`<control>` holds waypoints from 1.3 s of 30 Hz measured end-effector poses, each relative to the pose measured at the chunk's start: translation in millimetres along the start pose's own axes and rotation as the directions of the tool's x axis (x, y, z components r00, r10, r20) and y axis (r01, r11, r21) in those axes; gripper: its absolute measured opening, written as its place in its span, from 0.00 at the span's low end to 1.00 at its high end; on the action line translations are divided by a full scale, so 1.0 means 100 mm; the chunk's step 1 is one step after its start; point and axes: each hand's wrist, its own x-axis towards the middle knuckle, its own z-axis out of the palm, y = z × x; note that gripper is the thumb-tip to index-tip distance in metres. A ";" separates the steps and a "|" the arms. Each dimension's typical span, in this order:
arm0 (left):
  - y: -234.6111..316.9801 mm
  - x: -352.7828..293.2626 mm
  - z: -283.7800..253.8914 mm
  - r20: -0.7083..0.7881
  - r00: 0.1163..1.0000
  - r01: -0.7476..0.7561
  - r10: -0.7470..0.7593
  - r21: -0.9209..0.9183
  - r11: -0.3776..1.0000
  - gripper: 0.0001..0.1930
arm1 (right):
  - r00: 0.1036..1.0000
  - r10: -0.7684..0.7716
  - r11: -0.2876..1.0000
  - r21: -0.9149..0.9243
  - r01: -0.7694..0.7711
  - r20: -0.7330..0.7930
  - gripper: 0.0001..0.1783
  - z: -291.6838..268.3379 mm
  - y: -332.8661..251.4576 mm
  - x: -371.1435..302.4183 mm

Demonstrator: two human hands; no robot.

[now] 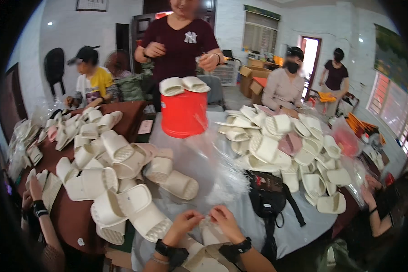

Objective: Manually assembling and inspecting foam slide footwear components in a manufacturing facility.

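In the head view, a worker's left hand (189,222) and right hand (225,220) nearly meet, fingertips pinched, at a cream slipper (212,234) by the near edge of the desk (303,233); whether they grip anything is too small to tell. The work looks far from finished: one pair (171,87) sits atop a red bucket (184,113), while loose slippers crowd a left heap (99,181) and right heap (265,147).

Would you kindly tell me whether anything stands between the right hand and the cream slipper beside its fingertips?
Nothing visible does: the right hand is right at the cream slipper. The black bag lies farther forward and to the right, out of that path.
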 end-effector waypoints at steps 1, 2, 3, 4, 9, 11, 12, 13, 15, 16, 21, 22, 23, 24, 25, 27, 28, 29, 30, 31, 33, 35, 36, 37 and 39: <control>-0.03 0.01 -0.02 0.020 1.000 0.023 -0.023 0.009 1.000 0.07 | 1.000 0.019 1.000 0.022 -0.019 -0.014 0.12 0.01 -0.02 -0.02; -0.07 0.02 -0.04 0.040 0.998 0.045 -0.046 0.018 0.999 0.07 | 1.000 0.016 1.000 0.023 -0.016 0.023 0.12 0.02 -0.02 -0.03; -0.10 0.05 -0.05 0.011 0.999 0.032 -0.033 0.017 0.999 0.07 | 1.000 0.019 1.000 -0.003 -0.019 0.006 0.12 0.01 -0.02 -0.05; -0.15 0.06 -0.06 0.035 0.998 0.048 -0.049 0.026 0.999 0.07 | 1.000 0.026 0.999 -0.028 -0.026 -0.011 0.12 0.03 -0.01 -0.06; -0.16 0.03 -0.06 0.114 0.993 0.024 -0.032 0.072 0.997 0.08 | 0.998 0.028 0.999 -0.034 -0.030 -0.059 0.09 0.05 -0.05 -0.07; -0.21 0.08 -0.08 0.081 0.996 0.017 -0.023 0.076 0.997 0.08 | 0.999 0.023 0.999 -0.037 -0.025 -0.047 0.09 0.06 -0.09 -0.07; -0.22 0.08 -0.08 0.060 0.998 0.017 -0.022 0.085 0.996 0.08 | 0.999 0.035 0.998 -0.056 -0.036 -0.015 0.09 0.07 -0.10 -0.08; -0.21 0.08 -0.07 0.063 0.998 0.023 -0.029 0.085 0.996 0.08 | 0.999 0.048 0.996 -0.074 -0.047 0.016 0.10 0.08 -0.12 -0.09; -0.14 0.08 -0.06 0.085 0.996 -0.028 0.018 0.121 0.992 0.08 | 1.000 0.005 0.999 -0.051 -0.005 -0.004 0.10 0.04 -0.08 -0.03; -0.12 0.08 -0.05 0.090 0.996 -0.021 0.010 0.123 0.992 0.08 | 0.999 -0.044 0.999 -0.032 0.043 -0.020 0.10 0.02 -0.05 0.00; -0.09 0.06 -0.06 0.080 0.996 -0.037 0.029 0.106 0.994 0.09 | 1.000 0.006 0.998 -0.055 -0.005 0.018 0.10 0.02 -0.04 0.00; -0.12 0.08 -0.07 0.078 0.996 -0.041 0.032 0.108 0.993 0.09 | 0.999 0.044 0.997 -0.064 -0.044 0.000 0.09 0.03 -0.05 -0.01; -0.17 0.12 -0.09 0.088 0.996 -0.030 0.022 0.094 0.995 0.09 | 0.997 0.082 0.994 -0.071 -0.083 -0.017 0.08 0.04 -0.06 -0.01; -0.16 0.10 -0.08 0.100 0.995 -0.011 0.003 0.081 0.997 0.09 | 0.996 0.085 0.994 -0.068 -0.086 -0.021 0.08 0.04 -0.05 -0.03; -0.13 0.07 -0.07 0.102 0.995 -0.006 -0.003 0.083 0.997 0.09 | 0.998 0.062 0.996 -0.057 -0.063 -0.018 0.08 0.02 -0.05 -0.03; -0.02 0.01 -0.02 0.065 0.997 0.032 -0.037 0.077 0.997 0.09 | 0.999 0.041 0.998 -0.044 -0.042 -0.020 0.09 0.00 -0.04 -0.02; -0.03 0.00 -0.02 0.069 0.997 0.035 -0.040 0.079 0.996 0.09 | 0.999 0.040 0.998 -0.053 -0.041 -0.006 0.10 -0.01 -0.03 -0.02; -0.05 0.00 -0.03 0.075 0.997 0.029 -0.035 0.076 0.997 0.09 | 0.999 0.040 0.997 -0.063 -0.039 0.008 0.12 -0.01 -0.02 -0.03; -0.06 0.01 -0.04 0.071 0.997 0.022 -0.027 0.067 0.997 0.09 | 0.999 0.043 0.997 -0.065 -0.042 0.012 0.12 -0.01 -0.01 -0.02; -0.06 0.01 -0.05 0.067 0.997 0.023 -0.028 0.064 0.998 0.09 | 0.999 0.036 0.999 -0.035 -0.036 -0.011 0.11 0.00 0.00 -0.01; -0.07 0.01 -0.05 0.077 0.997 0.019 -0.023 0.060 0.998 0.09 | 0.999 0.031 1.000 -0.006 -0.031 -0.037 0.11 0.00 0.00 -0.01; -0.08 0.02 -0.03 0.058 0.998 0.017 -0.022 0.074 0.997 0.09 | 0.999 0.019 1.000 -0.004 -0.020 -0.030 0.10 0.00 -0.01 -0.02; -0.09 0.02 -0.03 0.038 0.999 0.018 -0.021 0.090 0.996 0.09 | 0.999 0.024 1.000 -0.002 -0.024 -0.033 0.10 0.01 -0.02 -0.03; -0.08 0.02 -0.03 0.039 0.999 0.025 -0.028 0.089 0.996 0.09 | 1.000 0.019 0.999 -0.038 -0.020 -0.018 0.09 0.03 -0.05 -0.04; -0.04 0.03 -0.03 0.053 0.998 0.016 -0.022 0.099 0.995 0.09 | 1.000 0.019 0.997 -0.072 -0.019 -0.002 0.08 0.03 -0.07 -0.04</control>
